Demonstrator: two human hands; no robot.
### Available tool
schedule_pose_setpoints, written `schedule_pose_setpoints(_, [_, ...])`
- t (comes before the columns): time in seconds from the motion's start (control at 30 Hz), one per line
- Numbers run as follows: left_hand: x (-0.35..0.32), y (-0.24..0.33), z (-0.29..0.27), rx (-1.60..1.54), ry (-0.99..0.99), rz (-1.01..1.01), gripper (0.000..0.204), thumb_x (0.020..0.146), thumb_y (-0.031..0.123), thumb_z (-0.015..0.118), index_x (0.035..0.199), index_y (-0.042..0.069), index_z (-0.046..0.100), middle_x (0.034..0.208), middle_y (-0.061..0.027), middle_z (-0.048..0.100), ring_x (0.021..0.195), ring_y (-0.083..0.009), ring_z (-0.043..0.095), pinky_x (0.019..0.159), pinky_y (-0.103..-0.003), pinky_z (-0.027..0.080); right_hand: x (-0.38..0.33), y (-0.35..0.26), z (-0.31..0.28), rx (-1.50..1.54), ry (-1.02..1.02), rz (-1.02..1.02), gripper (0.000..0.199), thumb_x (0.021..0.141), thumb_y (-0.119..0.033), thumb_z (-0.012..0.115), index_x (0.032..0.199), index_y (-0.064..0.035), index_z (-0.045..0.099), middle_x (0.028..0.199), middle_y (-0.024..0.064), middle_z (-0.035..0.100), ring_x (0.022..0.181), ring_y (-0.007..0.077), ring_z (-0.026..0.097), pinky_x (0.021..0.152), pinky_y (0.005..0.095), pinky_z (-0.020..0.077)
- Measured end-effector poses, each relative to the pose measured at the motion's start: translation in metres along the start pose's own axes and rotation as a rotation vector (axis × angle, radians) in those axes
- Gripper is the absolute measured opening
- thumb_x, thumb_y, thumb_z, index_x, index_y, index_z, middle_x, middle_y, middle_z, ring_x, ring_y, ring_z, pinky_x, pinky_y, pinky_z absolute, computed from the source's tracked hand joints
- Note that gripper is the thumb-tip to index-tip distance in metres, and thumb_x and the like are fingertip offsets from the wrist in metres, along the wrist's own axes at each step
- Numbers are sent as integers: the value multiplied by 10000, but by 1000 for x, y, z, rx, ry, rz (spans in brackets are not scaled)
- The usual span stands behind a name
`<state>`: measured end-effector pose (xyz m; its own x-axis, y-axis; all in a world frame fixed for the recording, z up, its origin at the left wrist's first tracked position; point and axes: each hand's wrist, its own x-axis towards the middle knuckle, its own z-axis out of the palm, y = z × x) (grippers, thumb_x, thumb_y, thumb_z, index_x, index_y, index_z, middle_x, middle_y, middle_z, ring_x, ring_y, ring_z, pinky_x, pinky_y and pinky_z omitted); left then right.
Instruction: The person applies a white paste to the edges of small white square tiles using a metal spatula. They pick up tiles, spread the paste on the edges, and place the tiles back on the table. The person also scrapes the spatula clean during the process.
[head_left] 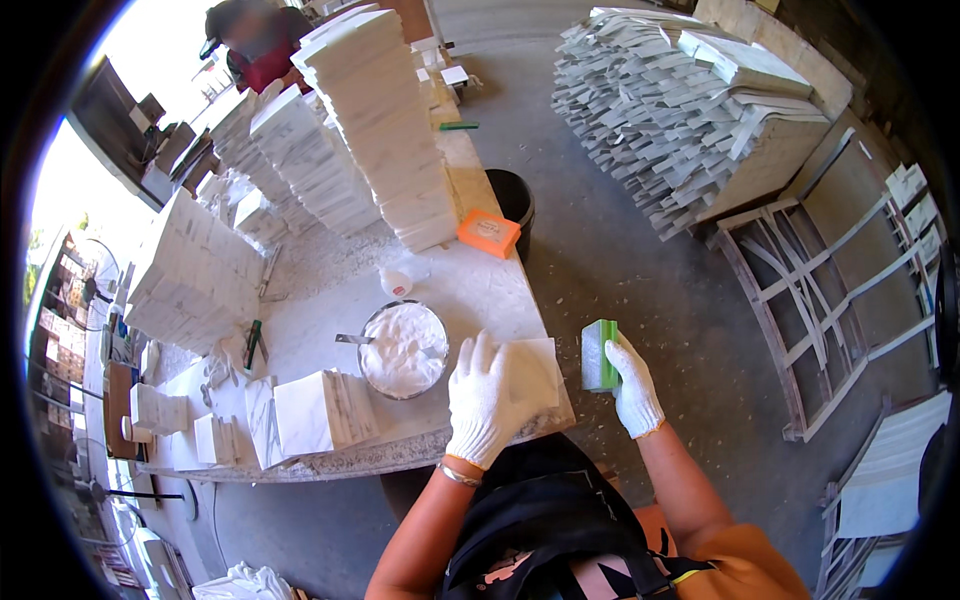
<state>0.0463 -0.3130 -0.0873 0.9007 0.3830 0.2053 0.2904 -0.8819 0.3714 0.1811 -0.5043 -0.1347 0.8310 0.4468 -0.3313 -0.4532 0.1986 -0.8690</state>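
Observation:
My left hand (473, 405), in a white knit glove, lies with its fingers stretched out over the left side of a pale square tile (535, 372) near the table's right front corner. My right hand (636, 390), gloved too, grips a green block with a whitish face (598, 356), like a scrubbing sponge, held out past the table's edge. Left of my left hand stands a round metal bowl of white paste (400, 345). A flat metal blade (354, 339) rests across its rim. Just behind the bowl is a small white container (396, 283).
Tall tile stacks (375, 120) rise at the back of the table (480, 300). Marbled tiles (305, 412) stand at its front left. An orange box (488, 233) sits by the right edge, beside a black bucket (513, 200). A metal rack (800, 300) stands right; a person (265, 60) is far left.

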Motion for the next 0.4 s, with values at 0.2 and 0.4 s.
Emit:
schedule_pose_setpoints(0.2, [13,-18,4,-117,-93,215,879,548,430,889,1305,101,588,1426,-155,505,1345,-414,436,1099,-586,358,1,-7,5,-75,-26,-32,629,973,-280,653,1506,-8,461,1413,75,589,1255,155,563,1063,305,430])
schedule_pose_setpoints(0.4, [9,-5,17,-171,-20,184,896,534,442,897,1306,109,587,1381,-140,521,1339,-386,441,1134,-574,331,2,-15,19,-229,-70,-135,630,967,-247,663,1520,-31,452,1444,67,563,1282,165,546,1085,292,409])
